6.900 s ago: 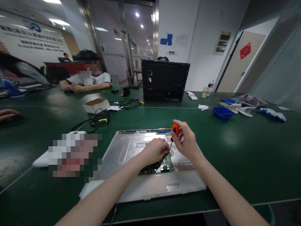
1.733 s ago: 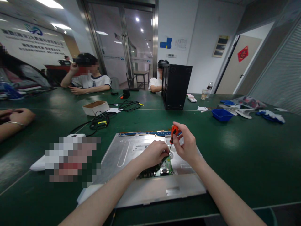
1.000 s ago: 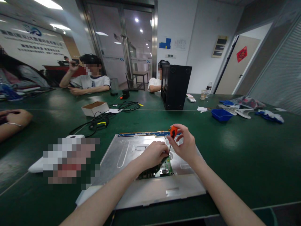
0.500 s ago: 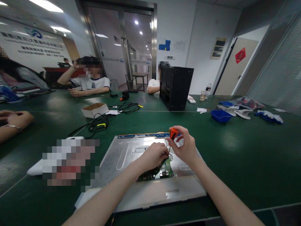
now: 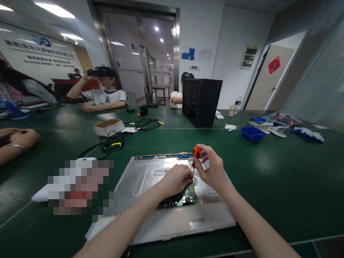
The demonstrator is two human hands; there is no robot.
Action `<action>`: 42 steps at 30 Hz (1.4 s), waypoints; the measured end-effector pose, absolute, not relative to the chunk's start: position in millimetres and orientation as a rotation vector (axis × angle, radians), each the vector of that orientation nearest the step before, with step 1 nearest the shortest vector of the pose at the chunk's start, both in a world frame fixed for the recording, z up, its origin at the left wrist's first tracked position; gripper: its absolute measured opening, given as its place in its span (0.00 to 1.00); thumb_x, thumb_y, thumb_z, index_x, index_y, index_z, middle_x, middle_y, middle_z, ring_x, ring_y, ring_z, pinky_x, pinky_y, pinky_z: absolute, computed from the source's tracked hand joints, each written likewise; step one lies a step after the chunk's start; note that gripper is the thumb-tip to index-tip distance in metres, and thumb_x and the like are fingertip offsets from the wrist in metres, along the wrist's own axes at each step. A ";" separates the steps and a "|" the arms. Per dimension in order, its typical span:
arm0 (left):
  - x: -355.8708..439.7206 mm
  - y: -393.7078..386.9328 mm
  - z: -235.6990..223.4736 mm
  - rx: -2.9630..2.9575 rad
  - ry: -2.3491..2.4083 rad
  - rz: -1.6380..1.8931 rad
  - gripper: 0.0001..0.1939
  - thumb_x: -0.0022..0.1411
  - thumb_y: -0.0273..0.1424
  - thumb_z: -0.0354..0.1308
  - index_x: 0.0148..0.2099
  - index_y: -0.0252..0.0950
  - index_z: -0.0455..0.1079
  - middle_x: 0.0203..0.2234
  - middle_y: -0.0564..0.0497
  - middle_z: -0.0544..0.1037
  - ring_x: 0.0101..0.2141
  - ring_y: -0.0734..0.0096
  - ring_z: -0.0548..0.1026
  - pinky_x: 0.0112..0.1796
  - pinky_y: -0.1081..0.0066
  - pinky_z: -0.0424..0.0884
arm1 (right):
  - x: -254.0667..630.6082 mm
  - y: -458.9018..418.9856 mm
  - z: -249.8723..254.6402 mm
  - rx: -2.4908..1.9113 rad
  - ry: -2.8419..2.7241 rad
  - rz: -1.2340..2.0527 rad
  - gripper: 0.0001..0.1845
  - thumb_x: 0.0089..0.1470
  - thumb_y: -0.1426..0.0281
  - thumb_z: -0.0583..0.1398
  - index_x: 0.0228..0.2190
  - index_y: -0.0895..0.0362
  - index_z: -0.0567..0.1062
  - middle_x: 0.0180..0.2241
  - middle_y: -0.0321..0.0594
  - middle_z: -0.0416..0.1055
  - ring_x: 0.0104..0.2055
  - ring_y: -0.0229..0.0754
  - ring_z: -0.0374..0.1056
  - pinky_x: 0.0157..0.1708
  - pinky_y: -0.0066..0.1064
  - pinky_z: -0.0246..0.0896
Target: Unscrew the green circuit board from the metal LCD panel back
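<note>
An orange-and-black screwdriver [image 5: 196, 152] stood nearly upright over the metal panel [image 5: 172, 223], toward two o'clock from its middle; clock directions were read from the panel, twelve being farthest from the wearer. The right hand [image 5: 211, 165] had its grip clasped about the handle — thumb and fingers pinching it — while the shaft pointed down toward the one-o'clock corner of a green circuit board [image 5: 190, 197]. The left hand [image 5: 175, 179] lay over the board, fingertips curled beside the lower shaft; whether that grip held anything could not be told. A blue strip [image 5: 161, 156] bordered the panel at twelve. On the green surface [image 5: 268, 179] beyond stood a black case [image 5: 206, 102] at one, a blue tray [image 5: 252, 133] at two and a white box [image 5: 110, 129] between ten and eleven.
</note>
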State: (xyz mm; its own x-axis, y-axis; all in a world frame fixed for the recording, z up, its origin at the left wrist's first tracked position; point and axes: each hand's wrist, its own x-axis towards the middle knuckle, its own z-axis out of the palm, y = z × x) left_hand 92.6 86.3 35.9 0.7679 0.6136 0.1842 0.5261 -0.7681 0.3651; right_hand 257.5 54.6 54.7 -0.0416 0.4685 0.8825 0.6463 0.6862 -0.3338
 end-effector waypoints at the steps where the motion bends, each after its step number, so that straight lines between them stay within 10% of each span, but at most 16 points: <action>1: 92.6 86.5 35.6 2.670 0.883 0.426 0.05 0.59 0.21 0.59 0.34 0.35 0.73 0.33 0.50 0.78 0.35 0.66 0.75 0.36 0.71 0.66 | 257.9 55.2 52.9 -0.922 -1.668 -0.195 0.17 0.58 0.68 0.60 0.49 0.53 0.67 0.36 0.40 0.74 0.27 0.37 0.69 0.24 0.27 0.68; 42: 93.8 86.3 34.4 2.668 0.886 0.431 0.05 0.59 0.20 0.58 0.34 0.35 0.71 0.34 0.49 0.78 0.35 0.65 0.75 0.37 0.71 0.66 | 259.7 55.9 54.6 -0.885 -1.719 -0.232 0.19 0.59 0.69 0.61 0.52 0.50 0.68 0.39 0.42 0.72 0.36 0.41 0.72 0.30 0.31 0.72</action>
State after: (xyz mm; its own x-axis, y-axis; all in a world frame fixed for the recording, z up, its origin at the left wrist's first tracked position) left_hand 93.8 86.3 34.4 0.7654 0.6160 0.1864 0.5272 -0.7662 0.3673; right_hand 259.7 55.9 54.6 -0.0848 0.4380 0.8950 0.6596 0.6979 -0.2790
